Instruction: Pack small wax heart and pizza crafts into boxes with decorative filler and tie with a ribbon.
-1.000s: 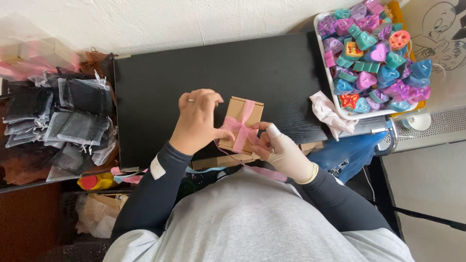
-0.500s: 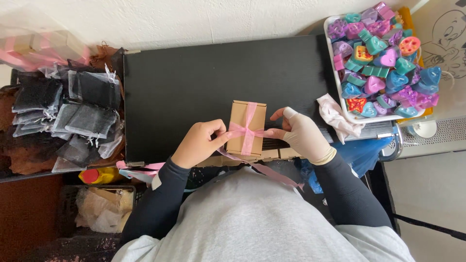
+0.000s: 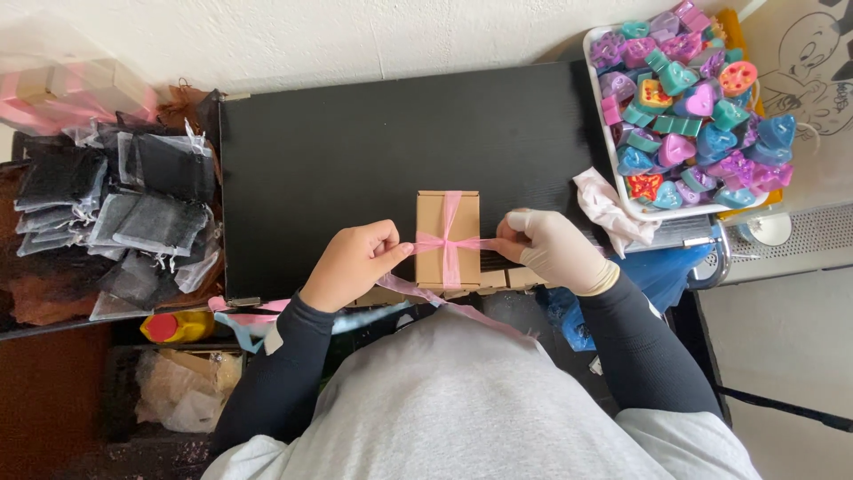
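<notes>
Mesh pouches [image 3: 133, 209], black and grey, lie heaped at the far left, beside the edge of a black tabletop [image 3: 355, 142]. Below them sits a yellow bottle with a red cap [image 3: 173, 326]. Moving right, the left hand [image 3: 355, 264], bare, is pinched shut on one end of a pink ribbon [image 3: 449, 242]. That ribbon crosses over a small brown cardboard box [image 3: 448, 238], which lies flat near the front edge of the tabletop, between the two hands. A loose tail of ribbon trails down from the left hand toward the person's grey shirt. On the other side of the box the right hand [image 3: 553, 251], in a pale glove, grips the ribbon's other end, pulling it taut. Just beyond lies a crumpled pale cloth [image 3: 609, 206], touching a white tray [image 3: 593, 93] piled with colourful moulded shapes [image 3: 689, 107], hearts among them.
</notes>
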